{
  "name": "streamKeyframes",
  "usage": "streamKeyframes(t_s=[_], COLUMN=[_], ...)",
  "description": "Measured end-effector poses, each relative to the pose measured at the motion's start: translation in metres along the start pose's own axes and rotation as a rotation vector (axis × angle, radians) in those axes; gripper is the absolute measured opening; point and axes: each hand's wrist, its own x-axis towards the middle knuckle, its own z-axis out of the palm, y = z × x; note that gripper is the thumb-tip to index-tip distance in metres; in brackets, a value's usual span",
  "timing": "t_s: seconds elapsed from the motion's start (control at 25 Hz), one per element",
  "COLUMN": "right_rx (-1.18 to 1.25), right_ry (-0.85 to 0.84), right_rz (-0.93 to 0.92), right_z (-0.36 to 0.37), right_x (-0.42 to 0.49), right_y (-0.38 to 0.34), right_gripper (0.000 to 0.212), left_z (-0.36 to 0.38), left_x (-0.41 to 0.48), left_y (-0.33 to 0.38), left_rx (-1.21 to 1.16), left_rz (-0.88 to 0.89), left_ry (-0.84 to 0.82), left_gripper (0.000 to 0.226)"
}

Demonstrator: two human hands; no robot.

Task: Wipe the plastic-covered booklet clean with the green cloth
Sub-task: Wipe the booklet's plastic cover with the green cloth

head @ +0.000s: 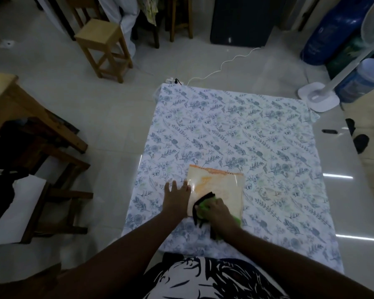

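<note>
Near the floral sheet's (246,130) near edge, the cream plastic-covered booklet (220,186) is steadied at its left edge by the flat, unclenched left hand (177,196), while the green cloth (203,207), clutched in the right hand (217,209), should be drawn across in firm overlapping strokes.

Glossy plastic-covered booklet (218,186), fuzzy green cloth (203,207), matt printed fabric sheet (246,130), shiny tiled floor (117,108)

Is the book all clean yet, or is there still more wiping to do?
Not yet. The booklet already lies flat on the flowery sheet, and the left hand steadies its edge. The right hand presses the green cloth on the near corner. The far part still awaits the cloth; whether it is clean cannot be told.
</note>
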Motion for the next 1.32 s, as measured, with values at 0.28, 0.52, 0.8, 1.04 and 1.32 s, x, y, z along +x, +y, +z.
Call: streamKeyframes(t_s=[0.28,0.52,0.8,1.04,1.32], right_rx=[0.092,0.026,0.062,0.059,0.015], right_ry=[0.068,0.018,0.008,0.014,-0.005], right_rz=[0.403,0.134,0.064,0.291,-0.005], right_z=[-0.024,-0.038,-0.003,-0.035,-0.015], right_x=[0.060,0.051,0.028,0.116,0.054], right_y=[0.005,0.006,-0.027,-0.008,-0.010], right_gripper=[0.039,0.031,0.039,0.044,0.034], left_z=[0.002,0.015,0.024,0.028,0.027], left_x=[0.001,0.002,0.002,0.003,0.004], left_y=[-0.005,-0.018,-0.023,-0.027,-0.029], left_rx=[-0.024,-0.137,-0.169,-0.229,-0.305], left_rz=[0.028,0.027,-0.159,-0.136,-0.137], left_ry=[-0.006,0.014,0.099,0.061,0.017], left_gripper=[0.100,0.112,0.140,0.138,0.139])
